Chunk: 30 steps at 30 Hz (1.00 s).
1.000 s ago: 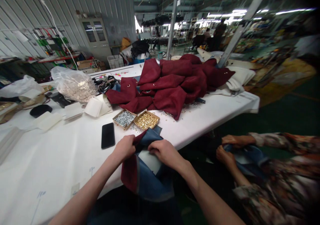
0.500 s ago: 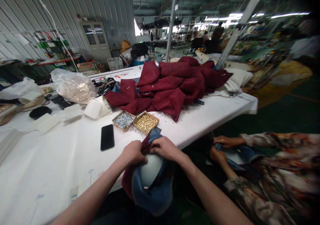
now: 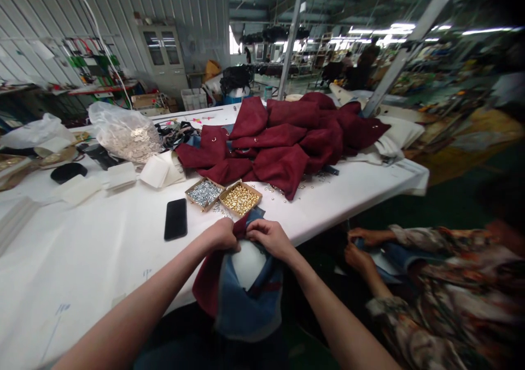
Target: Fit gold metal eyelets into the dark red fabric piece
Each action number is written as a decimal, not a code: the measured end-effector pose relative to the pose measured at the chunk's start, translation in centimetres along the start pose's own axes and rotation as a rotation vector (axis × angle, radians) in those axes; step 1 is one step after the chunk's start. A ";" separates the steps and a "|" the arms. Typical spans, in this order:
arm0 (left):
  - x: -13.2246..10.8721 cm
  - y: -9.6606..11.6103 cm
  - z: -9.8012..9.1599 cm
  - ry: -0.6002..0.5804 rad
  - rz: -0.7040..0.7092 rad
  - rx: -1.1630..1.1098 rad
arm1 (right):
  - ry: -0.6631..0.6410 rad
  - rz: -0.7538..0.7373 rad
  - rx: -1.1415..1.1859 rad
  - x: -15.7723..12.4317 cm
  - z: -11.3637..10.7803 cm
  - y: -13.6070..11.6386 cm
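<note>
Between my two hands is a fabric piece (image 3: 246,315), maroon on one side and blue on the other, hanging over the table's front edge. A pale, smooth panel (image 3: 248,263) shows inside its fold. My left hand (image 3: 225,234) is closed on the maroon edge at the upper left. With bent fingers, my right hand (image 3: 268,237) pinches the blue edge beside it; whether a small part is between the fingertips is hidden. Just beyond my hands stand a box of gold-coloured metal fasteners (image 3: 241,197) and a box of silver-coloured ones (image 3: 205,193).
A black phone (image 3: 175,219) lies left of the boxes on the white table (image 3: 102,249). Behind them is a heap of maroon fabric pieces (image 3: 283,145), with a clear plastic bag (image 3: 123,132) farther left. At right, a co-worker's hands (image 3: 363,247) hold blue fabric.
My right hand's fingers have shifted slightly at the fabric edge, and the blue fold has changed shape, covering more of the pale panel's lower part. The view has turned slightly left.
</note>
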<state>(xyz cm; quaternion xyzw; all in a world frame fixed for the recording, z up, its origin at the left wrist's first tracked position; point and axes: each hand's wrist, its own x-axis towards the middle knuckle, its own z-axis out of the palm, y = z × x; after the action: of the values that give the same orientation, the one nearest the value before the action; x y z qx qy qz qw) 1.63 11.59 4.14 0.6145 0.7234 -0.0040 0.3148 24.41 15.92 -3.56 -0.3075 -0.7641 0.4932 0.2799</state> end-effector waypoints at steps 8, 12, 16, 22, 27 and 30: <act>-0.2 0.4 1.6 0.114 0.007 0.096 | 0.038 -0.190 -0.506 -1.4 -0.9 -2.0; 0.2 0.2 1.8 0.104 0.023 0.052 | -0.025 -0.214 -0.317 0.2 -2.6 -2.7; 0.8 -0.9 1.4 0.037 0.041 -0.084 | -0.145 -0.237 -0.148 1.9 -3.8 -3.4; 1.3 -2.3 1.6 0.030 0.115 -0.204 | -0.160 -0.268 -0.626 2.0 -2.5 -3.1; 1.2 -2.6 2.3 0.056 0.149 -0.213 | -0.296 -0.498 -0.745 1.3 -0.5 -2.8; 1.1 -2.4 2.7 0.078 0.137 -0.175 | -0.332 -0.554 -0.915 1.5 -1.2 -2.7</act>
<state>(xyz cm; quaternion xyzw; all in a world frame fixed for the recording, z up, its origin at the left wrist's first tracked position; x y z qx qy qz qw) 0.69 10.94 0.57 0.6323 0.6891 0.1047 0.3383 23.75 16.88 -0.40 -0.1034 -0.9863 0.0613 0.1130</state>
